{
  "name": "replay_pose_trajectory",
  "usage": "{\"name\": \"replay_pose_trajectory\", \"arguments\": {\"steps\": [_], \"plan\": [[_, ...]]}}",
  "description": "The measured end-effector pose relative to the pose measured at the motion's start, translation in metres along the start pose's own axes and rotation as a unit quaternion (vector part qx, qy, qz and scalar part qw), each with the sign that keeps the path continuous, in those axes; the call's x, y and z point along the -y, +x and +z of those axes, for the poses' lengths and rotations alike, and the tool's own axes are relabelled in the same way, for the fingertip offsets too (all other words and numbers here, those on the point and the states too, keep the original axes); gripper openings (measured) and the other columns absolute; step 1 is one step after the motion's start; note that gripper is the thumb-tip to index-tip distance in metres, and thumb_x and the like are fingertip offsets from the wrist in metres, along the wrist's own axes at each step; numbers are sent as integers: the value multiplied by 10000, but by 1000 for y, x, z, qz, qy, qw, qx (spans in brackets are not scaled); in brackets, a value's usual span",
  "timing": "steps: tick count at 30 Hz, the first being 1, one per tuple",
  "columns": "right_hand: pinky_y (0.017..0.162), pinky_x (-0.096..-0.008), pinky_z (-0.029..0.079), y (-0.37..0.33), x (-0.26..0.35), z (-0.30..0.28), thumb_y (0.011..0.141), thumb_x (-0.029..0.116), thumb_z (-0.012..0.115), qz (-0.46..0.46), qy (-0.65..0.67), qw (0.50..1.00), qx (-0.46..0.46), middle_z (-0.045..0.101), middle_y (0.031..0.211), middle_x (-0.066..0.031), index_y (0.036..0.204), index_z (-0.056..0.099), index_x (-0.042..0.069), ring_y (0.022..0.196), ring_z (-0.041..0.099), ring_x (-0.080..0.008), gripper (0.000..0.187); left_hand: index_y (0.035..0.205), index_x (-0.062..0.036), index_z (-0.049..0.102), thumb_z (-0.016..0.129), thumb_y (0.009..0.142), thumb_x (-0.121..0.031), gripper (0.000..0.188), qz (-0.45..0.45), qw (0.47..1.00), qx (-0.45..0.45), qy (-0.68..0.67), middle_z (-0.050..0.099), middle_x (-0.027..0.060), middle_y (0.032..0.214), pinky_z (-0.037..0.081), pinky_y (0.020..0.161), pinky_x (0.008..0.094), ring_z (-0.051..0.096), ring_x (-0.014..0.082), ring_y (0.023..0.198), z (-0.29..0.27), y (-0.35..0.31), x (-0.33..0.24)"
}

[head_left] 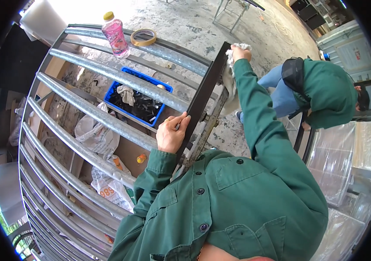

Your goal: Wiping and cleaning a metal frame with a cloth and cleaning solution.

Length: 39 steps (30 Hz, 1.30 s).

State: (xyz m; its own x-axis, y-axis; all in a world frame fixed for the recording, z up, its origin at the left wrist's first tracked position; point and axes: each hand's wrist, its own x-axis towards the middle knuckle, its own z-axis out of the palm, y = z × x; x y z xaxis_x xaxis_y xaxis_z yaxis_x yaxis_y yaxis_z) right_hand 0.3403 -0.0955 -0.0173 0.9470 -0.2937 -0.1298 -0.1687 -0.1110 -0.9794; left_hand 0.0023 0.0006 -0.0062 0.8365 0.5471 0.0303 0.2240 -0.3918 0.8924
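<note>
A long black bar [206,89] lies slanting across the right side of a rack of round metal pipes [107,117]. My left hand [172,134] is closed on the near part of the bar, its fingers bent over the edge. At the bar's far end my right hand [242,53] is closed on a crumpled white rag [230,61], which hangs down beside the bar. Part of the rag is hidden behind my fingers. On the far pipes stand a bottle of pink liquid with a yellow cap [115,37] and a roll of tan tape [144,42].
Under the pipes is a blue tray [108,96] with black pieces and a cloth [126,94]. White plastic sacks [96,135] lie lower down. At right a co-worker in green [331,91] bends over, close to my right arm. Plastic-wrapped panels [331,161] stand behind.
</note>
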Motion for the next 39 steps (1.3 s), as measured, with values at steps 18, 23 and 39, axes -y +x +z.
{"name": "replay_pose_trajectory", "arguments": {"steps": [18,23,39], "plan": [[721,-372,482,19,-11,-38,716,232,660,-310,-249,917,35,660,848,-131,945,658,93,808,631,-299,268,928,-103,681,647,785,-278,228,-18,1000,1,-13,600,90,716,446,571,323,585,252,637,-4,-2,2],[672,-420,464,11,-17,-53,746,125,604,-491,-304,807,125,603,802,-195,910,647,78,770,577,-375,176,927,-97,681,650,781,-272,230,-29,999,15,-16,607,95,730,451,585,322,593,256,659,-2,0,-2],[658,-350,489,-173,-28,-102,710,111,588,-465,-246,825,205,629,768,-104,808,649,81,720,608,-285,120,934,-25,667,662,794,-215,236,-17,1000,15,-14,613,99,708,440,587,248,572,136,618,-3,-1,0]]}}
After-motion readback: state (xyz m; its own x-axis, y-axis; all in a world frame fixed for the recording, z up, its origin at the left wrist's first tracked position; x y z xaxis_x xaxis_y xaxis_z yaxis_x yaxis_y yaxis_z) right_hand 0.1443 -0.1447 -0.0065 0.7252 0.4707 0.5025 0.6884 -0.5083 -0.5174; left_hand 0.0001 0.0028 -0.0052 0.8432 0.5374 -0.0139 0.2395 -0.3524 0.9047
